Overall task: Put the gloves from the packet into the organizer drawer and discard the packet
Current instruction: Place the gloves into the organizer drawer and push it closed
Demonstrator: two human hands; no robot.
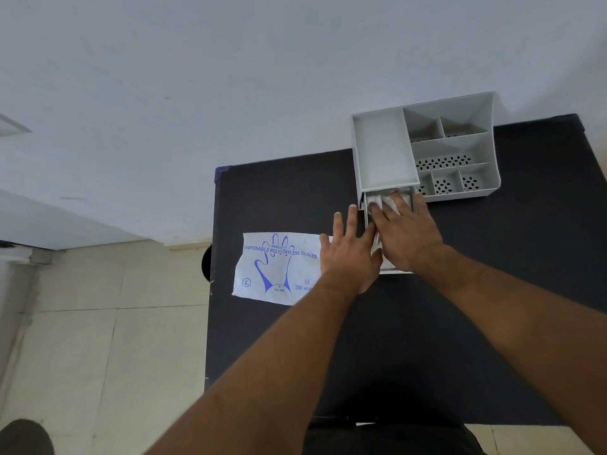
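Observation:
A grey organizer [453, 149] stands at the far side of the black table [361, 339]. Its drawer [367, 211] is pulled out toward me, with clear gloves [376, 201] lying inside. My right hand [405, 234] lies flat on the gloves in the drawer, fingers spread and pressing down. Beside the drawer's left wall is my left hand [348, 254], fingers apart, its thumb against the drawer's side. The white glove packet [279, 267], printed in blue, lies flat on the table to the left, partly under my left hand.
The organizer's top has a flat tray and several perforated compartments. The table's left edge runs near the packet, with beige floor tiles [98, 323] beyond. A white wall [230, 77] rises behind the table. A dark shoe tip [23, 438] shows at bottom left.

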